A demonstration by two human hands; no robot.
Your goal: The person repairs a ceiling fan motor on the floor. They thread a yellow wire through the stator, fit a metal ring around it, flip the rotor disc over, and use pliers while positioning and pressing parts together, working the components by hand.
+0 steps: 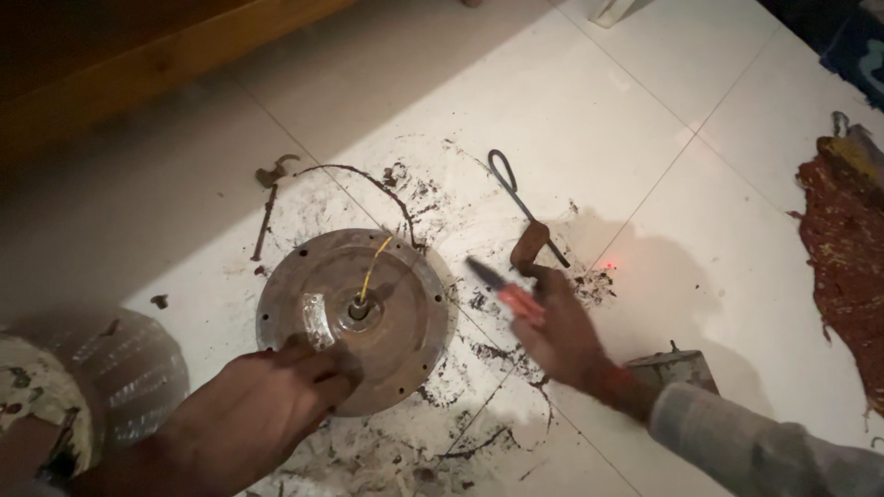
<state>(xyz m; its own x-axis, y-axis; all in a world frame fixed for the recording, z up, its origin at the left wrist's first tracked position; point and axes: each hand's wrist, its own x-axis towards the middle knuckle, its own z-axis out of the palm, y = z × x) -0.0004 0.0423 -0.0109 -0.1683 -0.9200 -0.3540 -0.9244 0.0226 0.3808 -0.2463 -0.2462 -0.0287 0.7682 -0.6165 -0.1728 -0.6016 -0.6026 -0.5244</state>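
screwdriver [497, 283], one of its kind, sat in the right hand [557, 331], its reddish handle pinched between blurred fingers and its dark shaft pointing up and to the left across the white tiled floor [589, 110], toward the round metal plate [354, 317]. its long axis ran on a diagonal from the hand toward the plate's right rim, the tip stopping just short of it. motion blur hid how many fingers closed on the handle.

the single plate lay flat on the floor, grey and worn, with small holes around its rim and a hub at the centre from which one yellow wire [373, 267] stuck up and to the right. the left hand [267, 405] pressed down on the plate's near edge, fingers held together and flat on the metal.

dark grime and debris ringed the plate. past its far edge lay one thin curved dark wire [368, 179] and one rusty rod with a hook [267, 207] to the left. just beyond the right hand's fingertips sat a rusty curved bracket [529, 247], with a thin metal tool with a looped end [506, 179] running away from it toward the far side of the floor. a small grey metal block [677, 368] stood beside the right wrist. a ribbed metal cover [129, 373] rested near the left edge, and a reddish-brown cloth [847, 239] lay along the right edge.
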